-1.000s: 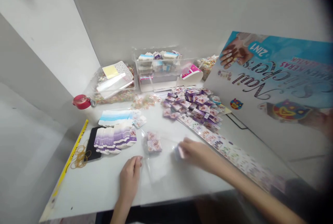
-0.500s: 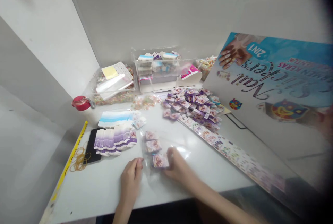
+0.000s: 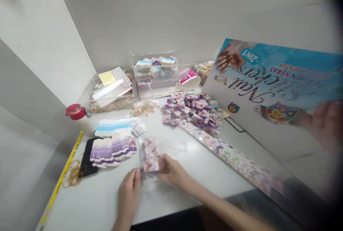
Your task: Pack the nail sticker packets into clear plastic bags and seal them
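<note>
Three nail-sticker packs (image 3: 150, 155) in clear plastic bag (image 3: 168, 146), near front edge of surface (image 3: 88, 202); left hand (image 3: 128, 195), right hand (image 3: 171, 171) pinching bag's sides, fingers together; large pack pile (image 3: 191, 109) lies unbagged toward back.

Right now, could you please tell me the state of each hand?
Left hand: closed on the clear plastic bag.
Right hand: closed on the same bag.

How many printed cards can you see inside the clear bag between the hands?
3, in a line inside the bag: the top card, the middle card and the bottom card, between the left hand and right hand. More may be hidden beneath them.
</note>
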`<state>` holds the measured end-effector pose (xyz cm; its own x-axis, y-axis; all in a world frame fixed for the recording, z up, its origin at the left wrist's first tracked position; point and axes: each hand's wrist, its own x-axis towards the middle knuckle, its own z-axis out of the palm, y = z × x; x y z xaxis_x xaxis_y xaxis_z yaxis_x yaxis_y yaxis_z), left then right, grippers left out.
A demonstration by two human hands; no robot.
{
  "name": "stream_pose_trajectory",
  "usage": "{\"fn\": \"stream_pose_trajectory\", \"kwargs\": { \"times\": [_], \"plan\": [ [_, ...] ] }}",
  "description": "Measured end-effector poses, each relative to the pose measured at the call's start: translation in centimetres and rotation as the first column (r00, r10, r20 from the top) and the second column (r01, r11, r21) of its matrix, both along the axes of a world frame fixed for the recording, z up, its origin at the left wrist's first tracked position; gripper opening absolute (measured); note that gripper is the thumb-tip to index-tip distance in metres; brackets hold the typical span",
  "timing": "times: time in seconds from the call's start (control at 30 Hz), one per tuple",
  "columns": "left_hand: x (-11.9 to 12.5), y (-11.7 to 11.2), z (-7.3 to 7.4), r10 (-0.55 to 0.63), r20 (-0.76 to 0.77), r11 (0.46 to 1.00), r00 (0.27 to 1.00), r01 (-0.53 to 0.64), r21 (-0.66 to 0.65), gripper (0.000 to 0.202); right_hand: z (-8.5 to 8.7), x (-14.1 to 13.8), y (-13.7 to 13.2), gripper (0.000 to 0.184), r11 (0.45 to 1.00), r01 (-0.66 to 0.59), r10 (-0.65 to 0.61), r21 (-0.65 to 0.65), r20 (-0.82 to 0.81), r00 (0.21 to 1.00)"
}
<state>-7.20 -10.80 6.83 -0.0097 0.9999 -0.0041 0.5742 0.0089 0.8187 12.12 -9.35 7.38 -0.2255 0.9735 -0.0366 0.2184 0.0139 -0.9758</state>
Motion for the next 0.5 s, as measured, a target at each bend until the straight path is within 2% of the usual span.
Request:
{"fn": "stream_pose_trajectory", "kwargs": {
  "times": [0.07, 0.1, 0.2, 0.27, 0.33, 0.37, 0.4, 0.43, 0.5],
  "plan": [
    [-0.1, 0.0, -0.1, 0.065, 0.028, 0.998, 0.997, -0.065, 0.001, 0.042, 1.0, 1.2, -0.2, 0.014, 1.0, -0.026, 0.026, 0.013, 0.024, 0.999],
    [-0.2, 0.1, -0.1, 0.109, 0.049, 0.994, 0.993, -0.109, -0.001, 0.043, 1.7, 2.1, -0.2, 0.014, 1.0, -0.001, -0.001, 0.027, 0.07, 0.998],
    [-0.3, 0.1, 0.0, 0.222, 0.13, 0.975, 0.966, -0.22, -0.028, 0.049, 3.8, 7.0, 1.0, 0.017, 0.969, 0.222, -0.241, 0.113, 0.211, 0.947],
    [-0.2, 0.0, 0.1, 0.234, 0.166, 0.972, 0.958, -0.23, -0.039, 0.051, 4.5, 12.0, 2.4, 0.022, 0.884, 0.417, -0.463, 0.211, 0.279, 0.841],
    [-0.1, 0.0, 0.3, 0.224, 0.172, 0.974, 0.959, -0.222, -0.03, 0.052, 4.5, 17.5, 4.0, 0.026, 0.781, 0.543, -0.625, 0.31, 0.423, 0.656],
    [-0.1, 0.0, 0.3, 0.218, 0.167, 0.976, 0.961, -0.217, -0.024, 0.052, 4.1, 20.1, 4.7, 0.027, 0.749, 0.578, -0.65, 0.324, 0.529, 0.546],
    [-0.1, 0.0, 0.4, 0.216, 0.16, 0.976, 0.963, -0.215, -0.019, 0.053, 3.6, 22.5, 5.4, 0.027, 0.756, 0.578, -0.613, 0.308, 0.645, 0.457],
    [0.0, 0.0, 0.4, 0.215, 0.151, 0.976, 0.965, -0.215, -0.017, 0.054, 3.0, 24.5, 5.9, 0.025, 0.762, 0.585, -0.584, 0.279, 0.686, 0.433],
    [0.0, 0.1, 0.5, 0.216, 0.129, 0.976, 0.968, -0.216, -0.015, 0.055, 1.6, 27.4, 6.8, 0.023, 0.787, 0.577, -0.524, 0.218, 0.73, 0.439]
  ]
}}
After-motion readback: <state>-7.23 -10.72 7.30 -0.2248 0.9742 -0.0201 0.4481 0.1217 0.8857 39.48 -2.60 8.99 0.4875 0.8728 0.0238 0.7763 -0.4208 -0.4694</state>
